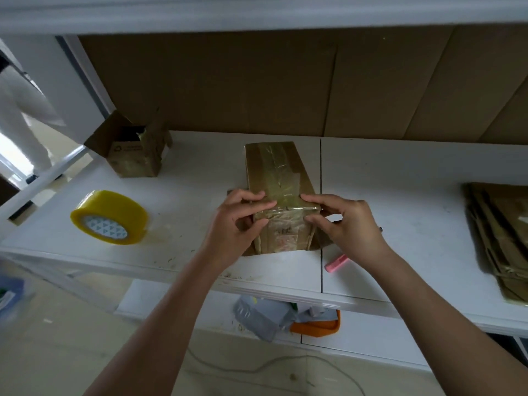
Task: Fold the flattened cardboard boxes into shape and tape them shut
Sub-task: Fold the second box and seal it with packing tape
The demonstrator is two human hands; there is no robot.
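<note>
I observe the cardboard box standing mid-shelf, its near end pinched between curled thumb and fingers of my left hand and right hand, apparently to press the tape strip over the edge.

Bare table between the taped box mid-table and the stack of flattened boxes at the right edge; only a pink marker near the front there. Leftward, open surface up to the tape roll and the open small box behind it. Cardboard sheets wall off the back; an upper shelf overhead limits height.
</note>
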